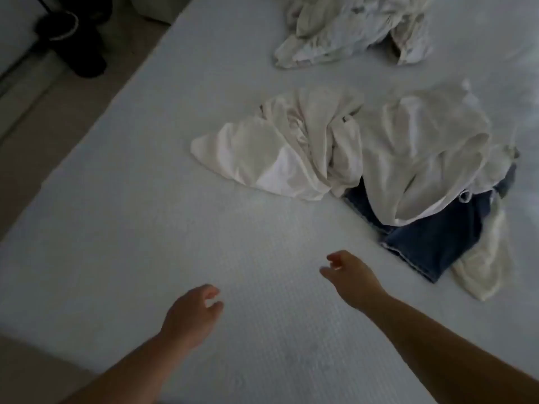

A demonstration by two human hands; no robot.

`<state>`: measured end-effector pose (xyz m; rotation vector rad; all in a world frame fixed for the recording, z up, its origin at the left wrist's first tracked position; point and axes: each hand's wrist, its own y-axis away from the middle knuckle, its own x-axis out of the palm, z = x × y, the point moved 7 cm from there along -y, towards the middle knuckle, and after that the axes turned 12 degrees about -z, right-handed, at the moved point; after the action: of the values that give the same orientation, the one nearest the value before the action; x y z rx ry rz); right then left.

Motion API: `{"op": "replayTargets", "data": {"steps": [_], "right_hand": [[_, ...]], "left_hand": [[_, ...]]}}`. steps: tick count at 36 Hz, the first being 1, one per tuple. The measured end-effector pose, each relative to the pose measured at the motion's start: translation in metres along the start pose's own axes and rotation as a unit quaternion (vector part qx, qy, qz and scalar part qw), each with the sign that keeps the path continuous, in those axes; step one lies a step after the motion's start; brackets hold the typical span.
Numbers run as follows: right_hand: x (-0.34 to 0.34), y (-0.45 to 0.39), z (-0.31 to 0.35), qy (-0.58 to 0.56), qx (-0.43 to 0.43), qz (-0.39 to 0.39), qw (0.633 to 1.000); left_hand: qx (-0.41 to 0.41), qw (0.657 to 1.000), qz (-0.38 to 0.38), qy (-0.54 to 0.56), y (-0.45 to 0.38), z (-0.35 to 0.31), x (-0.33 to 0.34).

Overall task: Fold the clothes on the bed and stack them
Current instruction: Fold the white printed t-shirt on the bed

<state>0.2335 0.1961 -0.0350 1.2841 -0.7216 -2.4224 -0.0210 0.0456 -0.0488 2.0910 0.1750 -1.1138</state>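
Both my hands empty over the bed

My left hand (191, 312) and right hand (348, 275) hang loosely curled above the bed (145, 228). Toward its far right edge lies the clothes heap (364, 147): soft, light, limp; I'd pinch a hem.

dim, flat light | soft overall blur | wide-angle bend at edges

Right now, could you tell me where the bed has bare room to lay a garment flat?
The bed is bare between both hands and its left edge. The near pile with the jeans crowds the right; the far pile fills the top.
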Motion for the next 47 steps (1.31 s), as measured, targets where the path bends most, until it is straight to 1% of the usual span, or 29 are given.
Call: {"op": "replayTargets", "data": {"steps": [1, 3, 4, 7, 9, 10, 12, 14, 16, 18, 20, 24, 25, 27, 29, 30, 31, 33, 35, 38, 40, 42, 43, 45, 47], "right_hand": [[0.009, -0.022, 0.007, 0.018, -0.016, -0.015, 1.000], [0.019, -0.068, 0.020, 0.057, -0.024, -0.061, 0.996], [0.020, -0.089, 0.031, 0.071, -0.027, -0.089, 0.993], [0.023, -0.140, 0.061, 0.095, -0.095, -0.190, 0.972], [0.025, -0.167, 0.075, 0.099, -0.126, -0.227, 0.960], [0.028, -0.180, 0.079, 0.111, -0.128, -0.227, 0.959], [0.039, -0.202, 0.078, 0.144, -0.119, -0.199, 0.962], [0.048, -0.213, 0.068, 0.163, -0.086, -0.180, 0.966], [0.054, -0.214, 0.057, 0.186, -0.055, -0.202, 0.960], [0.067, -0.202, 0.051, 0.200, -0.037, -0.214, 0.955], [0.087, -0.179, 0.049, 0.205, -0.035, -0.195, 0.959], [0.117, -0.116, 0.066, 0.220, -0.086, -0.160, 0.958], [0.121, -0.099, 0.071, 0.217, -0.099, -0.152, 0.959], [0.124, -0.063, 0.083, 0.208, -0.133, -0.141, 0.959], [0.123, -0.026, 0.099, 0.209, -0.188, -0.130, 0.951], [0.121, -0.007, 0.106, 0.205, -0.209, -0.120, 0.949], [0.118, 0.012, 0.113, 0.200, -0.228, -0.108, 0.947], [0.111, 0.048, 0.124, 0.188, -0.263, -0.077, 0.943], [0.100, 0.084, 0.139, 0.178, -0.306, -0.051, 0.934], [0.081, 0.131, 0.156, 0.124, -0.352, -0.027, 0.928], [0.067, 0.153, 0.156, 0.094, -0.323, 0.001, 0.942], [0.058, 0.169, 0.146, 0.107, -0.269, 0.031, 0.957], [0.056, 0.176, 0.138, 0.128, -0.243, 0.048, 0.960], [0.050, 0.187, 0.122, 0.179, -0.200, 0.081, 0.960], [0.043, 0.198, 0.111, 0.236, -0.191, 0.104, 0.947]], "left_hand": [[0.009, 1.000, -0.025, 0.003, -0.025, 0.004, 0.003], [0.018, 0.999, -0.042, -0.024, -0.070, 0.010, 0.011], [0.030, 0.998, -0.035, -0.042, -0.091, 0.008, 0.014], [0.050, 0.994, -0.006, -0.094, -0.130, 0.023, 0.045], [0.077, 0.988, -0.013, -0.136, -0.140, 0.038, 0.062], [0.088, 0.985, -0.022, -0.147, -0.142, 0.044, 0.069], [0.092, 0.987, -0.033, -0.131, -0.142, 0.053, 0.079], [0.093, 0.988, -0.038, -0.117, -0.145, 0.057, 0.083], [0.095, 0.988, -0.039, -0.112, -0.148, 0.059, 0.085], [0.093, 0.990, -0.029, -0.104, -0.149, 0.061, 0.086], [0.091, 0.991, -0.021, -0.097, -0.147, 0.061, 0.085], [0.083, 0.993, 0.028, -0.075, -0.146, 0.051, 0.071], [0.081, 0.994, 0.043, -0.056, -0.145, 0.046, 0.063], [0.065, 0.996, 0.052, 0.025, -0.138, 0.037, 0.042], [0.062, 0.992, 0.024, 0.110, -0.124, 0.028, 0.013], [0.084, 0.987, 0.004, 0.135, -0.113, 0.021, -0.003], [0.124, 0.981, -0.016, 0.148, -0.099, 0.011, -0.019], [0.236, 0.958, -0.042, 0.155, -0.063, -0.014, -0.047], [0.340, 0.930, -0.036, 0.135, -0.025, -0.035, -0.064], [0.431, 0.900, -0.010, 0.059, 0.018, -0.049, -0.080], [0.467, 0.884, -0.021, 0.004, 0.036, -0.053, -0.097], [0.479, 0.877, -0.024, -0.004, 0.050, -0.055, -0.117], [0.482, 0.876, -0.014, 0.002, 0.058, -0.056, -0.126], [0.497, 0.867, -0.013, 0.024, 0.078, -0.058, -0.142], [0.507, 0.860, -0.046, 0.042, 0.101, -0.061, -0.160]]}}
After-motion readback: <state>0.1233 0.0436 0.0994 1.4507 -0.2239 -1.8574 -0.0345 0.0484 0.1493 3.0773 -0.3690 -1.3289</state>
